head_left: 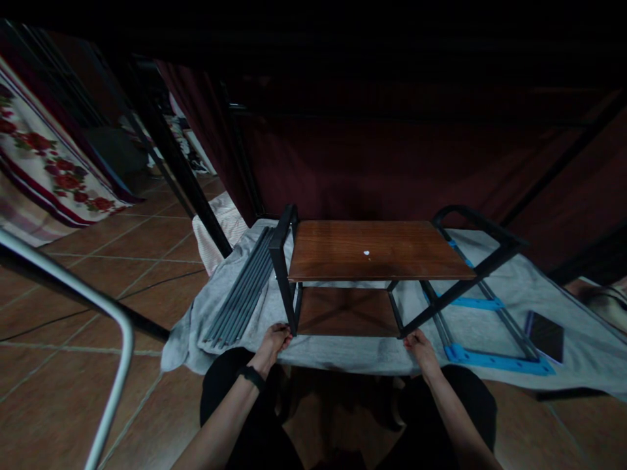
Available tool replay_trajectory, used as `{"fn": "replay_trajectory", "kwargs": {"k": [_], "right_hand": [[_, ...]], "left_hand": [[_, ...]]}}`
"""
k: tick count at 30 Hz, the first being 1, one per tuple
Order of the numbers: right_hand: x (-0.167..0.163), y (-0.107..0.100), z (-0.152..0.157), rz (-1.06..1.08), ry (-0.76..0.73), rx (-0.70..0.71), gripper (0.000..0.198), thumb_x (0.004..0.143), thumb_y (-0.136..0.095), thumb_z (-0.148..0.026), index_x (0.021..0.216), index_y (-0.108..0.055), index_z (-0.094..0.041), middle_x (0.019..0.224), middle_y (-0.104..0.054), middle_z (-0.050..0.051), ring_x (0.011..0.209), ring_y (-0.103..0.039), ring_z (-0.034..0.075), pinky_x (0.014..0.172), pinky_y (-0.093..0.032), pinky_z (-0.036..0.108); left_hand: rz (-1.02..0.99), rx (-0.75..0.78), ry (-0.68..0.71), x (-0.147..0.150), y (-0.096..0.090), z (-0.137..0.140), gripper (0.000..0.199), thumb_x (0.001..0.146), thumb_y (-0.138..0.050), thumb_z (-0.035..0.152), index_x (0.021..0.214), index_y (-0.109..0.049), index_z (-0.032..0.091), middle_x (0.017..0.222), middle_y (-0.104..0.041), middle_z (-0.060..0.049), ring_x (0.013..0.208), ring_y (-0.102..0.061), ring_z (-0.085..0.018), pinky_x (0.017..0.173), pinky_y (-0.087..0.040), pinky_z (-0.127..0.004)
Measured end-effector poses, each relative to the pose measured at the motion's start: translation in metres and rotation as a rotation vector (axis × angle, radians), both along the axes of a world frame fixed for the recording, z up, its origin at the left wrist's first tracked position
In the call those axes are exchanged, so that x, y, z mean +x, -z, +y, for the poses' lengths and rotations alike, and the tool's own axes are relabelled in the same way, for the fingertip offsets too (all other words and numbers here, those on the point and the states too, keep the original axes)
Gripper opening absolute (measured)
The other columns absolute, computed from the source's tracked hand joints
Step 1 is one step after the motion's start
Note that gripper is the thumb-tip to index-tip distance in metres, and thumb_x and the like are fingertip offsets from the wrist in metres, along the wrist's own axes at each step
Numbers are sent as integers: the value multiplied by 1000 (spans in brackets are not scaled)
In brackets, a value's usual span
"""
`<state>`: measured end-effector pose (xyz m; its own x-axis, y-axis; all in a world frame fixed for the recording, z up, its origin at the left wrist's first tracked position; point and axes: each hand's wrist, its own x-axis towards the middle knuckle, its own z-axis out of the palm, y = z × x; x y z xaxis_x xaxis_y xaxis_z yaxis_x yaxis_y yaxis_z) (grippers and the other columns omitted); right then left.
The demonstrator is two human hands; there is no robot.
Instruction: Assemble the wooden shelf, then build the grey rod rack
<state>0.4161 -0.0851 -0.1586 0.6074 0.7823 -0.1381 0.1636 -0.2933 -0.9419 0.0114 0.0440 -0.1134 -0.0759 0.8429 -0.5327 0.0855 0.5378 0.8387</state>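
A small two-tier shelf rack [382,248] with brown wood-look boards and a black metal frame stands upright in front of me on a grey cloth. My left hand [277,338], with a dark band on the wrist, has its fingers curled at the bottom front left corner of the frame. At the opposite front corner, my right hand [416,342] pinches the lower right end of the frame. The lower board [347,312] lies between my hands. A small white mark shows on the upper board. My fingertips are partly hidden by the frame.
Several grey tubes [242,284] lie side by side left of the rack. To the right are a blue-and-grey frame [497,359] and a dark phone-like slab [545,336] on the grey cloth [337,359]. A pale bent metal tube [122,333] rises at the left.
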Motion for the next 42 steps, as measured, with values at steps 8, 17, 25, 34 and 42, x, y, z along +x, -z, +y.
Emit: {"fn": "replay_trajectory", "kwargs": {"k": [8, 17, 25, 34, 42], "right_hand": [[-12, -6, -4, -115, 48, -40, 32, 68, -57, -45, 92, -60, -24, 87, -71, 7, 89, -68, 28, 81, -52, 38], [-22, -25, -1, -291, 16, -140, 28, 85, -51, -50, 81, -63, -25, 89, -73, 11, 99, -69, 31, 83, -51, 38], [-25, -26, -1, -382, 2, -133, 24, 88, -50, -44, 80, -61, -24, 90, -72, 12, 93, -70, 30, 81, -48, 36], [-24, -30, -2, -425, -35, -153, 22, 90, -50, -41, 81, -62, -24, 89, -72, 12, 89, -70, 28, 78, -46, 34], [-24, -29, -3, -572, -69, -269, 32, 95, -43, -41, 92, -66, -19, 96, -74, 15, 93, -71, 27, 76, -46, 31]], "left_hand": [[23, 3, -13, 2, 3, 3, 17, 59, -66, 18, 70, -54, 18, 51, -54, 5, 42, -45, -7, 44, -30, -19], [16, 16, -6, -1, 4, 4, 19, 56, -64, 18, 72, -53, 19, 51, -54, 6, 43, -47, -8, 45, -32, -18], [26, 23, -27, 3, 1, 3, 15, 64, -59, 8, 73, -52, 18, 51, -54, 6, 44, -48, -8, 45, -34, -17], [43, 8, -49, 6, -6, 0, 18, 70, -54, 1, 73, -52, 18, 53, -53, 6, 44, -47, -7, 48, -37, -17], [95, 3, -33, 10, -6, -2, 19, 73, -57, 4, 74, -47, 20, 53, -50, 7, 43, -47, -7, 47, -36, -17]]}}
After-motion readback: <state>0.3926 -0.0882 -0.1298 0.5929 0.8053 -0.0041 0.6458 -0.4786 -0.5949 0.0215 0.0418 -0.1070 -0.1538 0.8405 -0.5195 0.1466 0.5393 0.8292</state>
